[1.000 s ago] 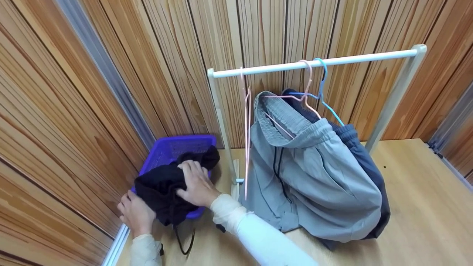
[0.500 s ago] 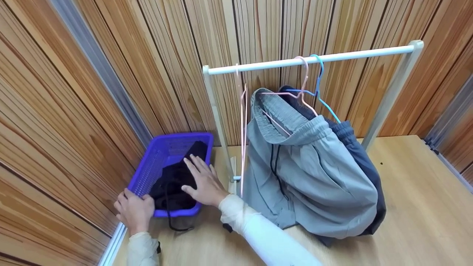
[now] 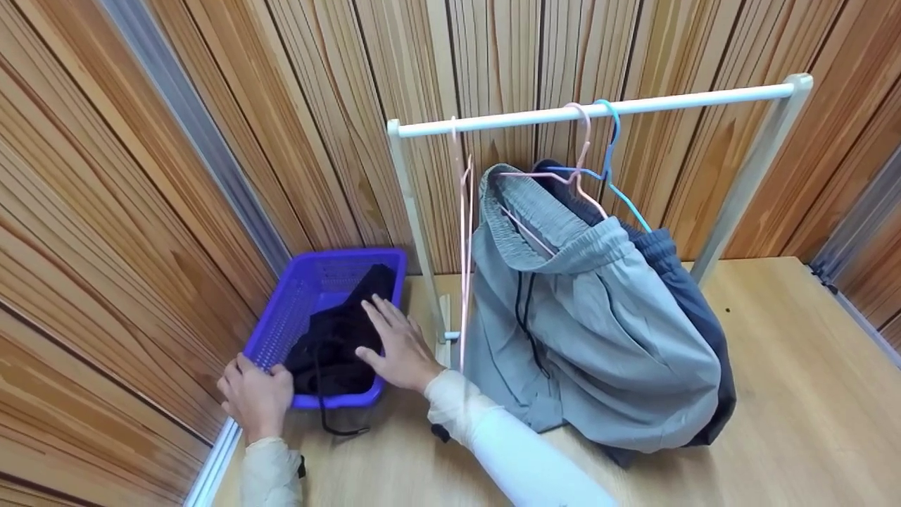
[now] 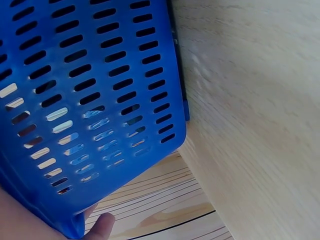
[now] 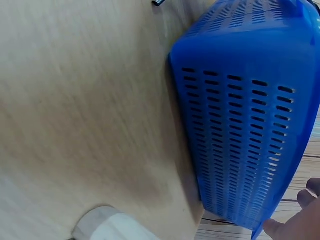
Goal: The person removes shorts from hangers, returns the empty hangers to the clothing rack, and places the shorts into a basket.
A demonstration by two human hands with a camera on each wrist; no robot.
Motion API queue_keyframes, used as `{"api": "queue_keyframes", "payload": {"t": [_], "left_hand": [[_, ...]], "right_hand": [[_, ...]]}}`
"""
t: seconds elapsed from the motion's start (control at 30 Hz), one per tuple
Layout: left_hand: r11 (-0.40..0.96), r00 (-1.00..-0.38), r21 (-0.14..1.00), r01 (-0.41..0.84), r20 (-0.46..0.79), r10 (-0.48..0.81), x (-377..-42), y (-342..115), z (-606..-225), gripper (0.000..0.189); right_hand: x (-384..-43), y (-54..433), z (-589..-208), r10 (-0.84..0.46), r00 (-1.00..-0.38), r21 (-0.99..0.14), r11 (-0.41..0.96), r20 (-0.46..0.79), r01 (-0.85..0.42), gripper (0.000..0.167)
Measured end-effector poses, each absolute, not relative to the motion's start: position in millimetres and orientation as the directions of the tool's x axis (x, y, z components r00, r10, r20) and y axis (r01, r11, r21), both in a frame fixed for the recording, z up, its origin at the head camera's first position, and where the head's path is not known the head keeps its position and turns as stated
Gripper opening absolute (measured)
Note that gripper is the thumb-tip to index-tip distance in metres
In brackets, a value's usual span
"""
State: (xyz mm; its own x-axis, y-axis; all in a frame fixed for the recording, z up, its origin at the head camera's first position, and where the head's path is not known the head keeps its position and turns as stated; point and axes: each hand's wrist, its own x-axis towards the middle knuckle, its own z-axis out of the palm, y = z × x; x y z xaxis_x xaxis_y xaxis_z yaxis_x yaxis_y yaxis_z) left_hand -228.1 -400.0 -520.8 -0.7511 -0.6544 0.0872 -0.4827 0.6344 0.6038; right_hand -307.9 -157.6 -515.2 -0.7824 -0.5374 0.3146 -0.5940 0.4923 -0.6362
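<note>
A purple plastic basket (image 3: 334,255) stands on the wooden surface at left in the head view; the wrist views show its slotted outer wall (image 4: 95,90) in blue. Inside it lies a crumpled black garment (image 3: 331,352), its drawstring (image 3: 331,422) trailing over the near rim. At the near left corner my left hand (image 3: 257,398) grips the rim, with fingertips (image 4: 104,224) on the outside in the left wrist view. Fingers spread, my right hand (image 3: 401,352) is over the right rim beside the garment and holds nothing. Whether it touches the garment I cannot tell.
Right of the basket stands a white rack (image 3: 521,121). On it hang grey drawstring shorts (image 3: 605,338) on a pink hanger (image 3: 584,141), dark shorts (image 3: 711,338) on a blue hanger (image 3: 612,148), and a bare pink hanger (image 3: 464,246). Wood-panelled walls (image 3: 317,141) enclose the corner.
The black garment has gone down from above the rim into the basket. My right hand has let go of it and shifted right; my left has moved from the garment's edge onto the rim.
</note>
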Motion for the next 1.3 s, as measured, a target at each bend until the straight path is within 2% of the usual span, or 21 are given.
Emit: {"api": "queue_keyframes", "payload": {"t": [0.4, 0.67, 0.97, 1.07, 1.13, 1.3], "left_hand": [[0.630, -0.753, 0.602, -0.490, 0.073, -0.654, -227.5, -400.7, -521.8, 0.079], [0.631, -0.753, 0.599, -0.492, 0.070, -0.654, -227.4, -400.0, -521.8, 0.080], [0.625, -0.753, 0.608, -0.490, 0.066, -0.655, -225.6, -400.2, -522.7, 0.080], [0.620, -0.749, 0.612, -0.491, 0.066, -0.659, -224.0, -400.1, -523.8, 0.079], [0.623, -0.751, 0.614, -0.484, 0.072, -0.656, -224.4, -399.7, -523.7, 0.079], [0.631, -0.752, 0.609, -0.481, 0.082, -0.654, -227.3, -399.3, -521.1, 0.079]], "right_hand": [[-307.4, -144.9, -520.1, -0.501, -0.808, -0.682, 0.474, 0.311, -0.556, 0.073], [-303.2, -146.4, -518.1, -0.486, -0.794, -0.652, 0.475, 0.367, -0.592, 0.052], [-299.5, -147.5, -515.4, -0.497, -0.783, -0.637, 0.476, 0.374, -0.606, 0.044], [-296.6, -150.1, -514.4, -0.520, -0.751, -0.581, 0.488, 0.405, -0.651, 0.043], [-294.3, -152.8, -511.2, -0.564, -0.709, -0.516, 0.494, 0.423, -0.700, 0.045], [-287.6, -164.8, -501.3, -0.737, -0.540, -0.314, 0.442, 0.407, -0.840, 0.054]]}}
